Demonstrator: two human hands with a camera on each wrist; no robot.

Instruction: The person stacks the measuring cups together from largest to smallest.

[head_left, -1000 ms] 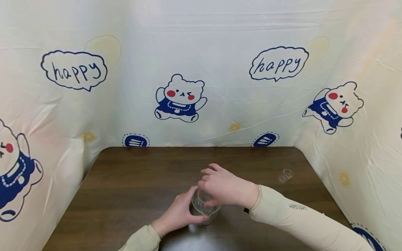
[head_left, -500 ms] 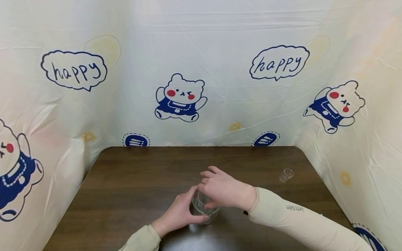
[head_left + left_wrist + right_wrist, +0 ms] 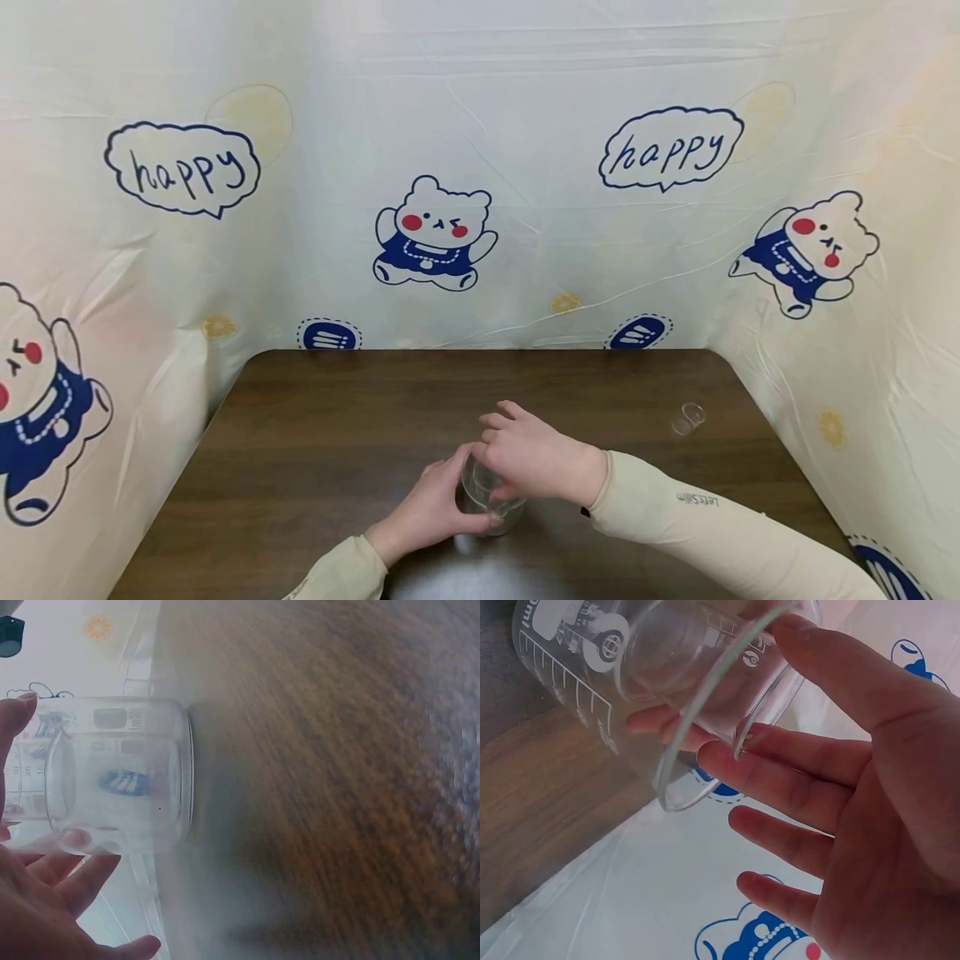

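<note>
A large clear glass beaker (image 3: 477,505) stands upright on the table, and my left hand (image 3: 429,510) grips it around the side with thumb and fingers spread. My right hand (image 3: 536,454) reaches over its mouth. In the right wrist view, thumb and forefingers pinch the rim of a smaller beaker (image 3: 739,639), partly inside the large beaker's thick rim (image 3: 705,684); the other fingers extend outside. Through the glass in the left wrist view, another inner beaker (image 3: 112,806) sits at the bottom, with the pinched one's scale (image 3: 26,769) above it.
A small clear glass vessel (image 3: 688,419) is at the right of the brown wooden table (image 3: 360,417). Pale printed cloth (image 3: 540,150) hangs behind the table and along both sides.
My right hand has sunk slightly toward the large beaker, its fingertips a little lower. The left hand keeps its hold, and the head view has shifted a little.
</note>
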